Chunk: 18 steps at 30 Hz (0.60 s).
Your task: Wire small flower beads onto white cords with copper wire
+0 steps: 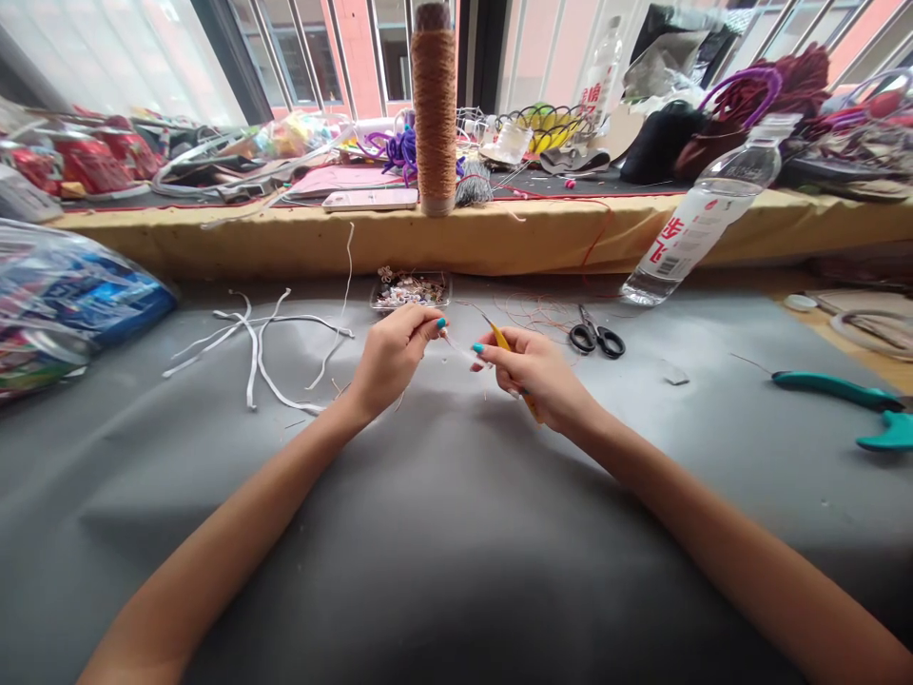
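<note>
Above the grey table covering, my left hand (395, 354) pinches one end of a thin pale thread (456, 349), with something tiny at the fingertips that is too small to name. My right hand (532, 369) faces it, thumb and forefinger closed near the other end of the thread. Yellow tweezers (502, 339) lie across my right palm, their thin dark tip pointing up and away. Just beyond my left hand stands a clear tray (412, 303) of small beads and charms. Black-handled scissors (597, 335) rest to the right of my right hand.
White cords (258, 352) lie loose at left, beside a plastic bag (106, 285). Fine copper-coloured wire (532, 309) is coiled behind my right hand. A tilted water bottle (703, 214) and teal pliers (834, 385) are at right. A cone of brown yarn (435, 114) stands on the cluttered ledge.
</note>
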Available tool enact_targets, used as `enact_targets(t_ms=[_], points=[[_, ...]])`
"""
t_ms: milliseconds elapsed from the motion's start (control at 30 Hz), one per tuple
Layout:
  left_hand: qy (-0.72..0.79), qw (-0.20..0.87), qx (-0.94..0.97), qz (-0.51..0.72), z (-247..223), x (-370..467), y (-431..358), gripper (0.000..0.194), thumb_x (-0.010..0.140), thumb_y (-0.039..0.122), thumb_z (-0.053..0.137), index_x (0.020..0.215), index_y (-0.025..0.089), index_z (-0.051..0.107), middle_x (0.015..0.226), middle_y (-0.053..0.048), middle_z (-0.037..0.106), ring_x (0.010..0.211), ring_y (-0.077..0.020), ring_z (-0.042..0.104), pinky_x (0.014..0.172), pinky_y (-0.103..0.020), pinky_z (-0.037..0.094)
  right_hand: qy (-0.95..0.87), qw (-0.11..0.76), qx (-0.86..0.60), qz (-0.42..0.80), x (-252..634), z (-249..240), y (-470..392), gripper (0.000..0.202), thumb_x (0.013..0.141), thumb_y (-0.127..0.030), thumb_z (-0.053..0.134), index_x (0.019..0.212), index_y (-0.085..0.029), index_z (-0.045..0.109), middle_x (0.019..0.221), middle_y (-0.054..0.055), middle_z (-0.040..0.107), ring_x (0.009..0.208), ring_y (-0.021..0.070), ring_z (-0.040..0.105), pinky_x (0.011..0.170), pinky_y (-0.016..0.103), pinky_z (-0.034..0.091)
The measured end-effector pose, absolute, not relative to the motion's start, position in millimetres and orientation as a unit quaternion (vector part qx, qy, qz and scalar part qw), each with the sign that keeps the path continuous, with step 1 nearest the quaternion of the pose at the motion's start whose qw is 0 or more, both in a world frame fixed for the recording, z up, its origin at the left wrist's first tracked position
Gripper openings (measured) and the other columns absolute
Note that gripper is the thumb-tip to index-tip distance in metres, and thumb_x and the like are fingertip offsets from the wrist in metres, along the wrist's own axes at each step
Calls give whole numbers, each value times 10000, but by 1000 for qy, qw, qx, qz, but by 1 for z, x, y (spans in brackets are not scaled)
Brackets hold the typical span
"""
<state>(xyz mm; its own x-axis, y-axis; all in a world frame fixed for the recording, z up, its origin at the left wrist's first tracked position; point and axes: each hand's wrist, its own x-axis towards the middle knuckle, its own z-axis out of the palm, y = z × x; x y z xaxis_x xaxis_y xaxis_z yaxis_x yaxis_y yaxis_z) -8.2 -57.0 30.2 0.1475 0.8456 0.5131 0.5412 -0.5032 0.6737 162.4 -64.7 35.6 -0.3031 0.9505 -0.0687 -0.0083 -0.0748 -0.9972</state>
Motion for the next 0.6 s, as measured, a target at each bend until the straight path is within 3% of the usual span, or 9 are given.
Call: enact_targets(t_ms=[300, 500, 600], points=[[473, 33, 779, 409, 23, -10, -55, 181, 847, 218, 419, 746, 155, 555, 738, -28, 581, 686, -120, 508, 656, -226, 373, -689, 249, -456, 505, 160, 33, -68, 192, 766, -311, 511, 676, -143, 534, 606, -8, 571, 397, 38, 343, 418, 198, 276], [528, 62, 767, 358, 19, -9, -55, 197, 838, 204, 401, 715, 156, 547, 733, -23, 596, 677, -128, 517, 652, -237, 370, -865, 179, -411, 223, 158, 25, -72, 106, 782, -180, 479, 694, -153, 530, 666, 25, 588, 567, 95, 447, 551, 216, 289], [552, 95, 756, 338, 21, -9, -54, 203, 829, 211, 407, 688, 159, 543, 708, -17, 597, 654, -126, 506, 632, -237, 360, -881, 159, -399, 199, 159, 23, -71, 102, 795, -203, 481, 714, -155, 521, 686, 29, 587, 582, 100, 442, 556, 216, 280]])
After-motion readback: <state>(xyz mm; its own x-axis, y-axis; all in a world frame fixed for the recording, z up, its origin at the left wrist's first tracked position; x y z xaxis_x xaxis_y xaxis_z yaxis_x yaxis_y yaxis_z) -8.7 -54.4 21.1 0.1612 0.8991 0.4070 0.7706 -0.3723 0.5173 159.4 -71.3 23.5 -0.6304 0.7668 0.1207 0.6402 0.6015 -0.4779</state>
